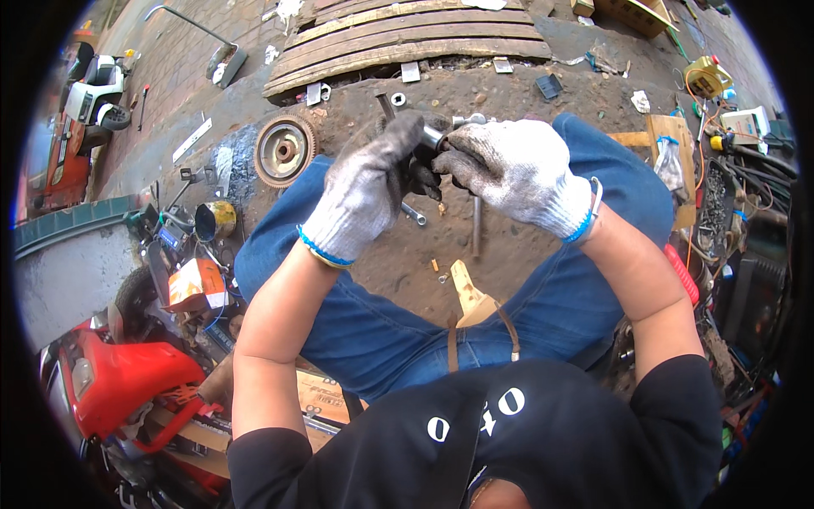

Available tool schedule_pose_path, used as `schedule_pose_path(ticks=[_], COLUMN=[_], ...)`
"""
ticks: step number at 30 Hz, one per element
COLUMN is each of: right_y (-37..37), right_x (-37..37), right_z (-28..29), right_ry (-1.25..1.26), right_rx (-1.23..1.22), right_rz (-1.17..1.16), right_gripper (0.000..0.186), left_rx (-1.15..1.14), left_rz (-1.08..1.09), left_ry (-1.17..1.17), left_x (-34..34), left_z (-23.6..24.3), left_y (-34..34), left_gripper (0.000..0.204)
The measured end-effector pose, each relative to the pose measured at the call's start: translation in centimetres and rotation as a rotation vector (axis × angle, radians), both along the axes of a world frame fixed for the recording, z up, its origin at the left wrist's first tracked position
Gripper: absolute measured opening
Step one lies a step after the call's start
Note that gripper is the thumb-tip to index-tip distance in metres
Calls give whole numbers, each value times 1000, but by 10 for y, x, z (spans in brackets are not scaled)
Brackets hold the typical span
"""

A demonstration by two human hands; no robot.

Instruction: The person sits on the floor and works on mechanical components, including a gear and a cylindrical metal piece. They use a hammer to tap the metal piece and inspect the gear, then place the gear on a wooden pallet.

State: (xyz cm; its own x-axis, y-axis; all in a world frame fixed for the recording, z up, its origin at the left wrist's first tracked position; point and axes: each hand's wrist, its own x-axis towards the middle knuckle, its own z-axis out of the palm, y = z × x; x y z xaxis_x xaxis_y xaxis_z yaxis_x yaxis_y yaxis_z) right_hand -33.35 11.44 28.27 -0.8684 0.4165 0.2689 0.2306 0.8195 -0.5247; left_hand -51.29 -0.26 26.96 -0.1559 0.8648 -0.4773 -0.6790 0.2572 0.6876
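I sit with both hands in grimy white knit gloves, between my bent knees. My left hand (360, 182) is closed on a dark metal part with a shiny cylinder (432, 138), a short bar (384, 104) poking up beside its fingers. My right hand (511, 174) pinches at the cylinder's right end, its fingertips partly hiding it. The exact shape of the held part is hidden. Below the hands lie a small wrench or socket tool (414, 214) and a dark steel rod (476, 233). A large gear wheel (273, 144) lies to the left.
A wooden slatted platform (407, 42) is ahead. On the left are a red plastic body panel (127, 373), a metal bin (64, 280), cans and tools. On the right are a wooden board (666, 127), hoses (755, 161), a tray of small hardware (712, 208) and other clutter.
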Motion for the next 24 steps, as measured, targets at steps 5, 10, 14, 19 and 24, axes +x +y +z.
schedule_pose_path(ticks=[5, 10, 14, 19, 24], right_y=[-1, 1, 8, 11, 11], right_x=[8, 10, 14, 16, 18], right_z=[-7, -11, -14, -19, -22], right_ry=[-30, 3, 13, 88, 88], right_rx=[144, 148, 113, 183, 173], right_rz=[23, 15, -16, -25, -10], right_gripper=[29, 31, 31, 32, 34], left_rx=[-26, -106, -74, -87, -143], left_rz=[60, 21, -147, -176, -175], left_ry=[-142, -201, -220, -164, -144], left_x=[7, 6, 0, 0, 2], left_z=[-1, -12, -21, -25, -20], left_y=[1, 2, -3, -5, -5], left_gripper=[23, 29, 37, 38, 38])
